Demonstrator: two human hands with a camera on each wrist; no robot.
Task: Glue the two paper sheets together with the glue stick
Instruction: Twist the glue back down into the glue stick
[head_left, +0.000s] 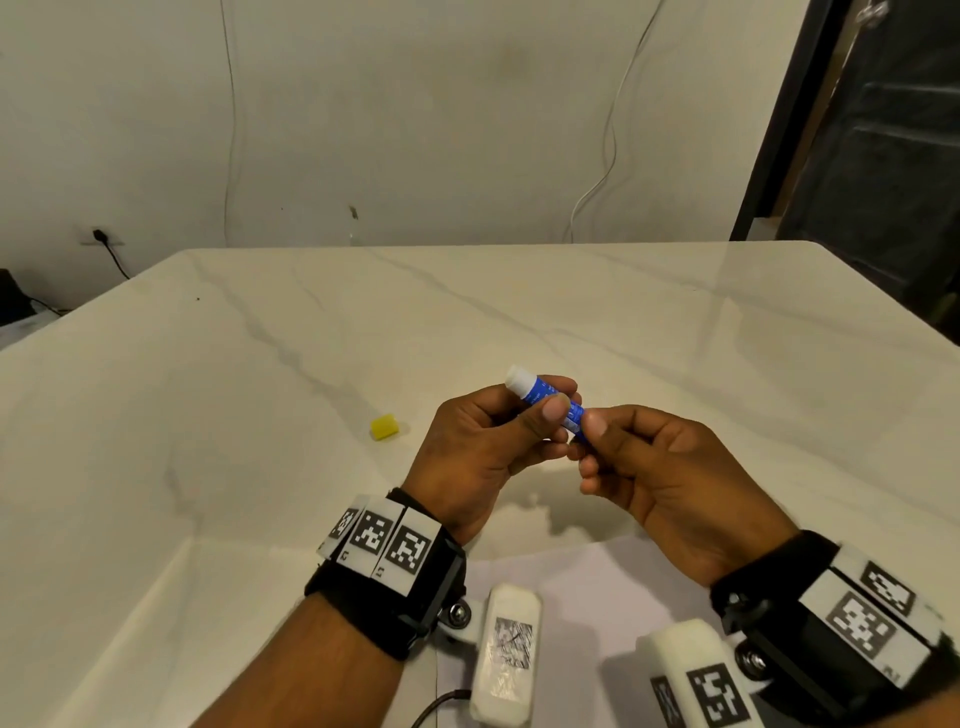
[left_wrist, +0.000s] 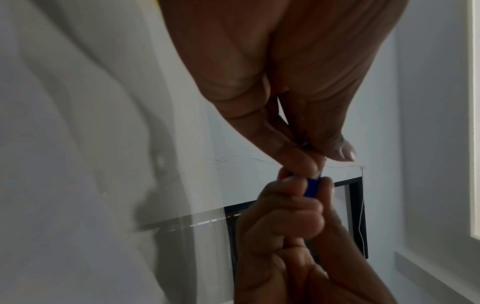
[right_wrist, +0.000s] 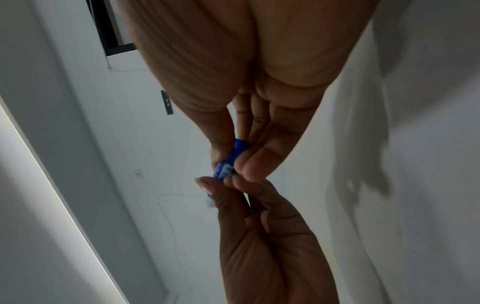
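Blue plastic, the barrel of the glue stick (head_left: 550, 405), is held between both hands above the marble-patterned table (head_left: 675, 332), with its white glue end pointing up and away to the left. The left hand (head_left: 488, 441) is curled round the upper barrel, the thumb laid across the label and the fingers wrapped behind it, so the body is kept from turning. The right hand (head_left: 654, 467) is closed on the lower end, which is pinched between thumb and fingertips; this is judged to be the grip for twisting the base knob so that more glue is wound out, though the knob itself is hidden by the fingers. Both wrists are raised off the table and turned inward, palms half facing each other, the stick being kept clear of the surface while it is readied.

In the right wrist view the blue barrel is seen squeezed between the right thumb and forefinger, with the left fingertips (right_wrist: 233, 181) touching just beyond it.

A small yellow cap (head_left: 384, 427) lies on the table to the left of the hands, well apart from the stick, so the stick is taken to be already uncapped. A pale sheet of paper (head_left: 587, 587) lies flat on the table beneath the wrists, near the front edge; whether it is one sheet or two cannot be told. No glue is seen on it yet.
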